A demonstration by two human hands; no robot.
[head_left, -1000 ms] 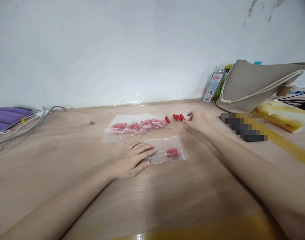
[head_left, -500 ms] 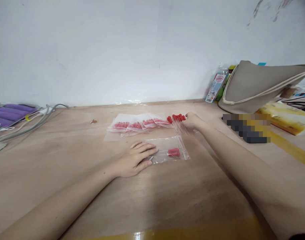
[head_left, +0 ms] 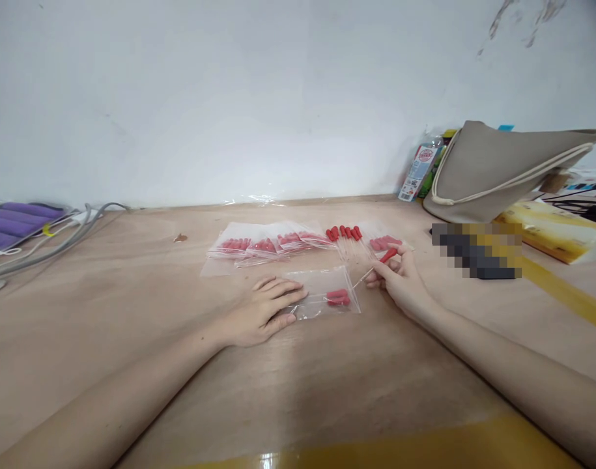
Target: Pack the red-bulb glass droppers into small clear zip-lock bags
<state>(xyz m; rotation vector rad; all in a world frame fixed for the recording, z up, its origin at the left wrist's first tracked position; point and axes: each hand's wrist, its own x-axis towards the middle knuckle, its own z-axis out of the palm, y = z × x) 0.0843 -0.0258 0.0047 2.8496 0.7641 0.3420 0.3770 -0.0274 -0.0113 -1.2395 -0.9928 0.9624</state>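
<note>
Since the earlier frame, my right hand (head_left: pixel 405 283) is back nearer the camera, pinching a red-bulbed dropper (head_left: pixel 388 255) whose long axis points to eight o'clock. Clear bag (head_left: pixel 323 281) lies close, at nine o'clock, under my left hand's (head_left: pixel 261 314) flat, loosely spread fingers.

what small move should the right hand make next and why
Probably ease the thin tip of the red-bulbed dropper into the clear bag: the right hand holds the dropper with its tip pointing at the bag's zip end, the left hand rests on the opposite end, and other red bulbs already lie inside.
</note>
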